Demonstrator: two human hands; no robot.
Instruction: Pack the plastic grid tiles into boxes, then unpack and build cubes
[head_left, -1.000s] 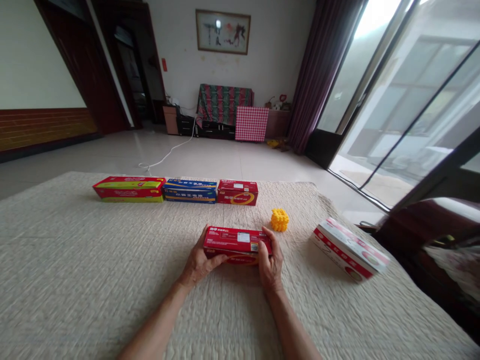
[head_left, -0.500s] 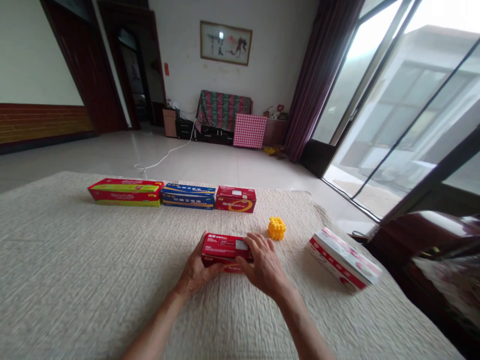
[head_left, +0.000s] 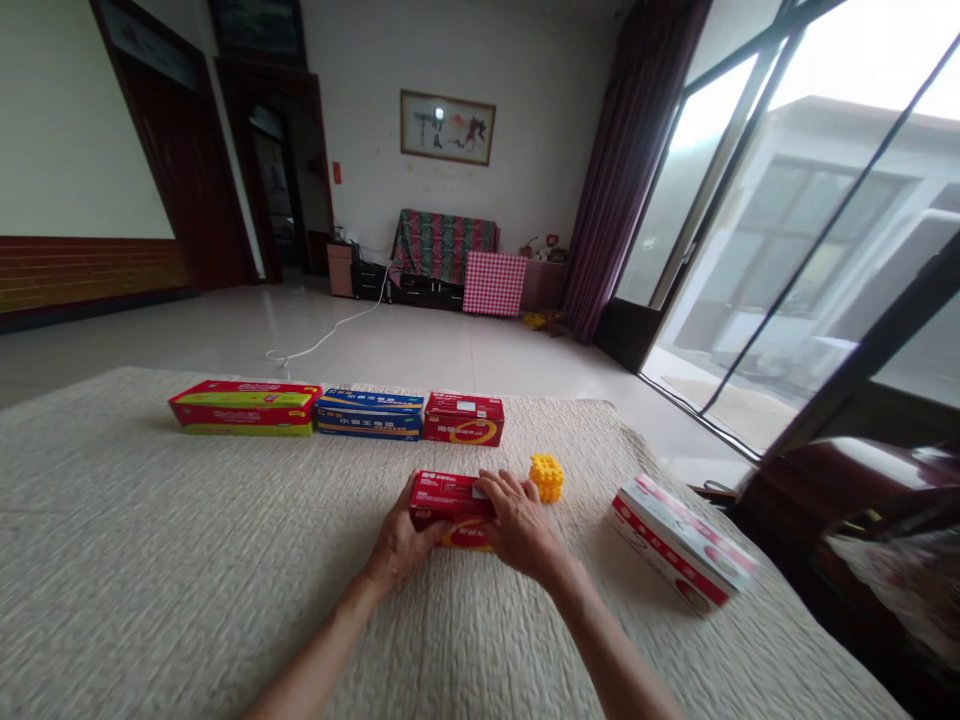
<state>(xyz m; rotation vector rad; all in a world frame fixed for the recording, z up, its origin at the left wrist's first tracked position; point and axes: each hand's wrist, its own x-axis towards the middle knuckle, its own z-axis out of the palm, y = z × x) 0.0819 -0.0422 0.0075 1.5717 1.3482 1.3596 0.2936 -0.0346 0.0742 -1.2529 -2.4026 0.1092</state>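
Beige quilt (head_left: 187,560), blue 小霸王电池 box (head_left: 369,426), left hand (head_left: 397,543) and right hand (head_left: 517,522) clamped round red 南孚 box (head_left: 446,493)

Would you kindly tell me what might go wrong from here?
The right hand appears close to the yellow cube, so shifting it outward might knock the cube. That hand also hides the right end of the held red box, so the person may misjudge where it stops.

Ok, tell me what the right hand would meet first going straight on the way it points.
Past the front red box it touches, the right hand would probably meet the rear red box first, though depth is hard to judge.
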